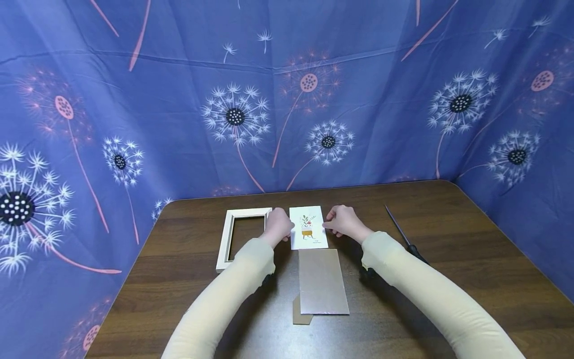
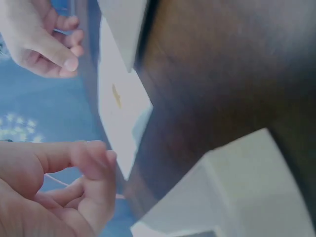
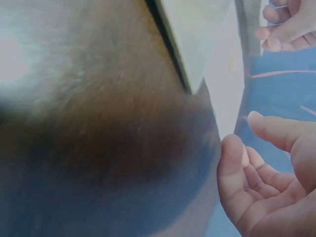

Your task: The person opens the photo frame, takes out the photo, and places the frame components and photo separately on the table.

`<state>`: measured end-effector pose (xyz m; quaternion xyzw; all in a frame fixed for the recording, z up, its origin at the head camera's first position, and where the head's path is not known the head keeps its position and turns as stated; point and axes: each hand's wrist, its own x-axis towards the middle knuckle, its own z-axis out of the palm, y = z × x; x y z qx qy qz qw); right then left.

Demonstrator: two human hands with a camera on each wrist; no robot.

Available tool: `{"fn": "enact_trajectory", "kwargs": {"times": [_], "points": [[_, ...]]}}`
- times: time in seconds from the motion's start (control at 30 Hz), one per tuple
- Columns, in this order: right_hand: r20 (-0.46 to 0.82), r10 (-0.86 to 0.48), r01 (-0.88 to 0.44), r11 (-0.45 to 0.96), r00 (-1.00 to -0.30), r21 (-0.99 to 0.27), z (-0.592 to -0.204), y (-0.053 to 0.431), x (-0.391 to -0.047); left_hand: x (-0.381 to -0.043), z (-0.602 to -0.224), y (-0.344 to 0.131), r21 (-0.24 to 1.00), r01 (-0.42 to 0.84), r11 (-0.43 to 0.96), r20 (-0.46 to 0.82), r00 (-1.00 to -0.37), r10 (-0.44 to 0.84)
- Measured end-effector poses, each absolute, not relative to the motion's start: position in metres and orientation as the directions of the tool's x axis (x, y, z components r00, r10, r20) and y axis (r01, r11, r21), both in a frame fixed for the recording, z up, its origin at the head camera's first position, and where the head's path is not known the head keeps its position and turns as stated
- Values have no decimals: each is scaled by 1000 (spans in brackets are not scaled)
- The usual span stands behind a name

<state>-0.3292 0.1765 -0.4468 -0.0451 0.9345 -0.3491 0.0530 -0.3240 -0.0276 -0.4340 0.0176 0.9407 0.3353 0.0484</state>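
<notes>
A white card (image 1: 308, 227) with a potted plant printed on it lies just beyond a grey rectangular panel (image 1: 323, 281). At the card's left edge is my left hand (image 1: 278, 225), its fingers bent and thumb and fingertips close together in the left wrist view; I cannot tell whether they pinch the card. My right hand (image 1: 345, 222) is at the right edge. There the right wrist view shows the thumb (image 3: 269, 129) lifted away from the index finger (image 3: 230, 158), whose tip meets the card's corner.
Left of my left hand lies a white picture frame (image 1: 225, 239), its middle hollow. A brown piece (image 1: 301, 315) sticks out from under the grey panel. On the right, a screwdriver (image 1: 399, 229) lies partly behind my right sleeve. A blue dandelion-print cloth (image 1: 287, 99) hangs behind the table.
</notes>
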Motion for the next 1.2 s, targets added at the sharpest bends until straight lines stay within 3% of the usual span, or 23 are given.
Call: {"fn": "enact_trajectory", "kwargs": {"times": [0.27,0.6,0.87,1.2], "points": [[-74,-200,-83,675,-977,-733,-436,196,-288,-280,-428,-34,735,82,673,-104,-967,231],[-59,-262,-93,531,-963,-842,-435,214,-235,-233,-443,-48,814,181,552,-30,-936,352],[-78,-330,-61,392,-941,-918,-444,216,-202,-202,-448,-57,845,173,506,-46,-919,392],[-151,-357,41,298,-922,-954,-461,220,-186,-184,-456,-61,859,192,475,-31,-906,422]]}}
